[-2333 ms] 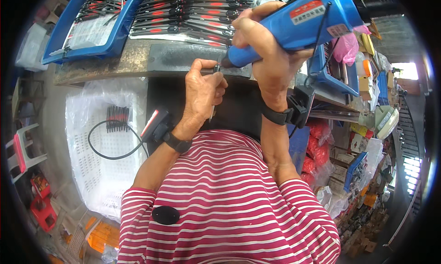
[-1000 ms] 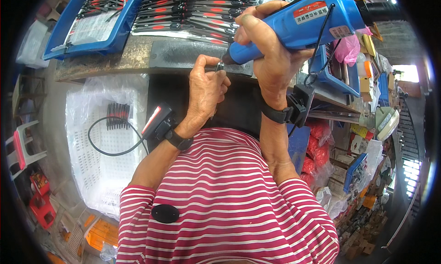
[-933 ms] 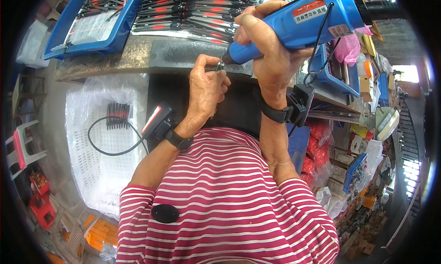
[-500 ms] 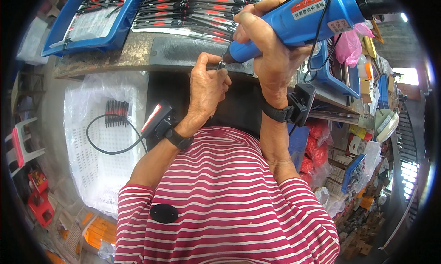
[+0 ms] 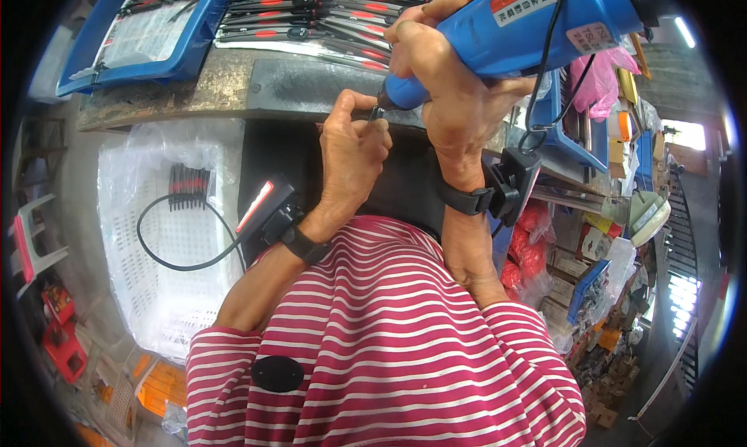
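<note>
My right hand (image 5: 457, 89) is wrapped around a blue electric screwdriver (image 5: 537, 31), whose dark tip points down and left. Its black cord hangs beside my wrist. At that tip, my left hand (image 5: 354, 145) pinches a small dark metallic piece (image 5: 377, 113) between thumb and fingers; most of it is hidden in the curled fingers. The tip meets or nearly touches the piece, just in front of the bench's edge. Beyond my hands, rows of slim black-and-red handled tools (image 5: 311, 15) lie on the bench.
A blue tray (image 5: 204, 38) with more such tools stands at the back left. Below the bench, a white plastic-lined basket (image 5: 128, 245) holds a small bundle of dark pieces (image 5: 188, 184). At the right are another blue tray (image 5: 580, 151) and red bags (image 5: 529, 245).
The screwdriver's rear end has shifted slightly up and right in the picture. Both hands keep their grips at nearly the same place, and the whole view has shifted a little.
</note>
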{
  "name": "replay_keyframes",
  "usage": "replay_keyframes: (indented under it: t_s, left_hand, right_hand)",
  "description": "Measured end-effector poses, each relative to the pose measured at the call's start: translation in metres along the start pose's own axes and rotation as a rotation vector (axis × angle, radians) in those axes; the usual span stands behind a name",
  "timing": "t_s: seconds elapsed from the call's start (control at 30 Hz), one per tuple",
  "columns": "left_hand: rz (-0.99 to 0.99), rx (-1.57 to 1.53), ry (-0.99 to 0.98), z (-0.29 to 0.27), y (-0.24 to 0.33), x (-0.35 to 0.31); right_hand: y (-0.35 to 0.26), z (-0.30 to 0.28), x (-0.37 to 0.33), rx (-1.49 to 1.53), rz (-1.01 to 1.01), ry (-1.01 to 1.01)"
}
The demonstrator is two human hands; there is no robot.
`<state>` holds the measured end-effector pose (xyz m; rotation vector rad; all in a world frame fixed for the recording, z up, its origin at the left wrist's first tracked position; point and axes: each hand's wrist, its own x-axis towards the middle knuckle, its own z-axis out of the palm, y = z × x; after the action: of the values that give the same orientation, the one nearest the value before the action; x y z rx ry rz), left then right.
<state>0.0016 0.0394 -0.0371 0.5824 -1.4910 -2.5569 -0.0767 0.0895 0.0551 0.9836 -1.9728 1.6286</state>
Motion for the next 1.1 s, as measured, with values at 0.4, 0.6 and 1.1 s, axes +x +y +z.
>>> replay_keyframes:
  t_s: [0.4, 0.6, 1.1]
  left_hand:
    - [-0.021, 0.021, -0.011, 0.003, 0.009, -0.003]
    - [-0.007, -0.071, -0.061, -0.003, 0.002, 0.0]
    - [-0.1, -0.057, -0.096, -0.004, 0.016, -0.002]
  right_hand:
    - [-0.014, 0.003, -0.007, -0.023, 0.191, 0.059]
    - [-0.003, -0.004, -0.01, -0.125, 0.058, -0.065]
    - [-0.026, -0.02, -0.003, 0.447, 0.241, 0.071]
